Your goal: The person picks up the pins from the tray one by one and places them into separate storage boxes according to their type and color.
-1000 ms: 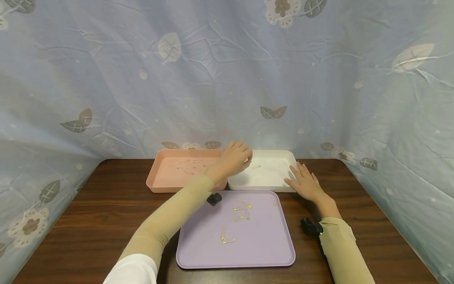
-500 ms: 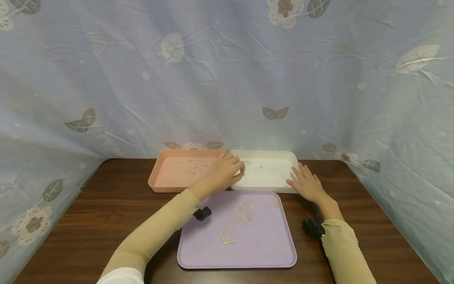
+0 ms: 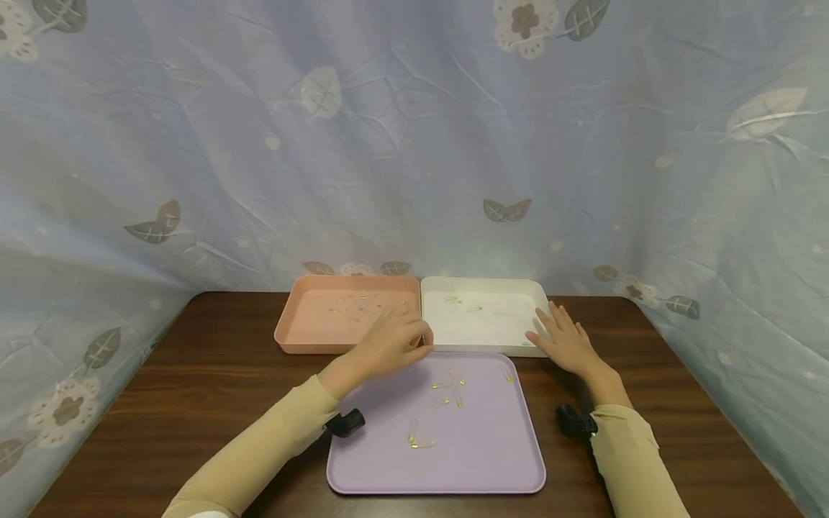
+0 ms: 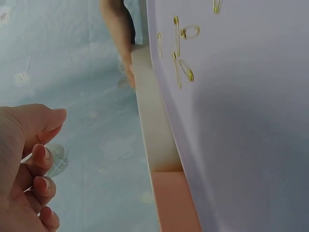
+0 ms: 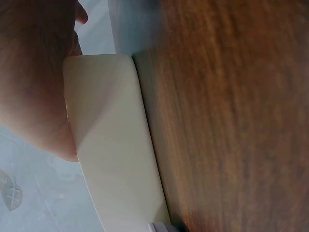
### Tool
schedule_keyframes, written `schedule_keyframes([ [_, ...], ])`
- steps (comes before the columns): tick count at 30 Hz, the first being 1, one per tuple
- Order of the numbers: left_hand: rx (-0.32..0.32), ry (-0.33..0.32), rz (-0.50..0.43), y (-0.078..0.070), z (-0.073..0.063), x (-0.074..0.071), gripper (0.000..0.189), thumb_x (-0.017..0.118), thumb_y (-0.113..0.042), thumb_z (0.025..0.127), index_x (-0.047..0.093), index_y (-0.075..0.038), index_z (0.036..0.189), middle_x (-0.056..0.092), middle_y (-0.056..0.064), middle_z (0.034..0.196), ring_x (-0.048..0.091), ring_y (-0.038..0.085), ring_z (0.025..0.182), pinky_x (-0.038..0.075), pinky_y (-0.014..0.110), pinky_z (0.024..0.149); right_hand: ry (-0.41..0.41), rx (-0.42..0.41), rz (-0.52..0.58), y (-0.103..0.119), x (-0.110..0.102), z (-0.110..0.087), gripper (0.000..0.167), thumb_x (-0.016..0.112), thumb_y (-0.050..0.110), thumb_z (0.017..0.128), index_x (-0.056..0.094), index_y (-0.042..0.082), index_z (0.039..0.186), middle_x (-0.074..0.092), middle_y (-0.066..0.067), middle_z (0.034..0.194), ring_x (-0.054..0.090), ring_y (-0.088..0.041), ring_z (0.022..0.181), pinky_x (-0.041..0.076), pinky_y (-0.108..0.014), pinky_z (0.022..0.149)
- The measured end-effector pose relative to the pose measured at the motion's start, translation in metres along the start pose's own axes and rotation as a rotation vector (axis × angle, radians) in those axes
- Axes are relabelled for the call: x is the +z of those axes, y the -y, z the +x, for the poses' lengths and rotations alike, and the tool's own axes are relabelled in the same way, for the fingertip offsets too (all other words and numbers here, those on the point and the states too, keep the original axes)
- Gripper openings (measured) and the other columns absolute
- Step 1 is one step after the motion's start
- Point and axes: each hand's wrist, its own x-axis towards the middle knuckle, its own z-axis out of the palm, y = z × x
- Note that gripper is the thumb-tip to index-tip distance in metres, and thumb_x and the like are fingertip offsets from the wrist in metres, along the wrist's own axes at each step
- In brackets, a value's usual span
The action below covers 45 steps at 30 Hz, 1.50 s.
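My left hand (image 3: 387, 339) hovers over the far left part of the lilac tray (image 3: 479, 460), near the front of the pink tray (image 3: 304, 316). Its fingers curl loosely, and nothing shows between thumb and fingers in the left wrist view. On the lilac tray lie several gold safety pins (image 3: 424, 444). Silvery pins (image 3: 352, 319) are spread in the pink tray. Gold safety pins (image 3: 476, 309) also lie in the white tray (image 3: 505, 327). With fingers spread and fairly straight, my right hand (image 3: 565, 342) rests at that tray's right end.
The pink and white trays stand side by side behind the lilac tray on a dark wooden table (image 3: 175, 381). A patterned curtain (image 3: 414, 180) hangs along the back and both sides. Each wrist wears a black strap device, such as the right wrist device (image 3: 575, 421).
My left hand has drawn back from the white tray, moving left and toward me. Gold pins at the white tray's left side have come into view. The right hand stays put.
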Motion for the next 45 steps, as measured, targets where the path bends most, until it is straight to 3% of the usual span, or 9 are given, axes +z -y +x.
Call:
schedule_keyframes([
  [12,-0.044,0.023,-0.192,-0.014,-0.026,-0.006,0.010,0.074,-0.024,0.085,0.064,-0.022,0.084,0.050,-0.008,0.070,0.044,0.008,0.075,0.033,0.027,0.076,-0.023,0.003,0.009,0.001,0.003,-0.001,0.076,0.042,0.055,0.099,0.022,0.008,0.155,0.002,-0.022,0.163,0.001,-0.045,0.150,0.004,-0.074,0.111],
  [17,-0.043,0.033,-0.318,-0.014,-0.033,-0.003,0.011,0.075,-0.020,0.085,0.064,-0.019,0.083,0.051,-0.004,0.071,0.051,0.017,0.075,0.036,0.022,0.073,-0.035,-0.003,0.007,0.002,0.002,0.000,0.076,0.043,0.055,0.099,0.022,0.008,0.155,0.003,-0.022,0.163,0.002,-0.045,0.150,0.005,-0.074,0.111],
  [22,-0.067,0.052,-0.398,-0.009,-0.039,0.004,0.012,0.076,-0.017,0.082,0.065,-0.019,0.081,0.052,-0.004,0.070,0.048,0.015,0.074,0.036,0.019,0.069,-0.034,-0.001,0.000,0.001,0.003,0.000,0.076,0.042,0.055,0.099,0.022,0.008,0.155,0.003,-0.022,0.163,0.001,-0.045,0.150,0.006,-0.073,0.111],
  [25,-0.091,0.107,-0.434,-0.006,-0.041,0.010,0.011,0.077,-0.018,0.082,0.066,-0.020,0.083,0.053,-0.005,0.071,0.046,0.011,0.074,0.037,0.018,0.070,-0.035,0.000,-0.007,0.001,0.003,-0.001,0.076,0.043,0.054,0.099,0.023,0.007,0.155,0.004,-0.023,0.163,0.002,-0.046,0.149,0.006,-0.073,0.111],
  [32,-0.091,0.318,-0.517,-0.003,-0.045,0.018,0.008,0.076,-0.020,0.084,0.069,-0.020,0.089,0.056,-0.003,0.076,0.050,0.013,0.078,0.037,0.018,0.073,-0.032,-0.006,-0.005,0.001,0.002,-0.001,0.075,0.043,0.054,0.099,0.022,0.007,0.155,0.004,-0.023,0.163,0.002,-0.046,0.149,0.006,-0.074,0.111],
  [37,-0.041,0.394,-0.507,-0.001,-0.046,0.023,0.011,0.076,-0.018,0.083,0.071,-0.019,0.093,0.060,0.001,0.080,0.049,0.008,0.076,0.037,0.015,0.071,-0.027,0.000,-0.012,0.001,0.002,-0.001,0.076,0.042,0.054,0.099,0.022,0.007,0.155,0.004,-0.023,0.163,0.002,-0.046,0.149,0.006,-0.074,0.111],
  [45,0.042,0.508,-0.394,0.001,-0.049,0.023,0.020,0.076,-0.017,0.077,0.073,-0.021,0.096,0.057,-0.002,0.083,0.045,0.007,0.078,0.032,0.014,0.073,-0.023,0.003,-0.016,0.002,0.001,0.000,0.076,0.041,0.055,0.099,0.022,0.006,0.155,0.004,-0.024,0.163,0.003,-0.047,0.149,0.006,-0.074,0.111],
])
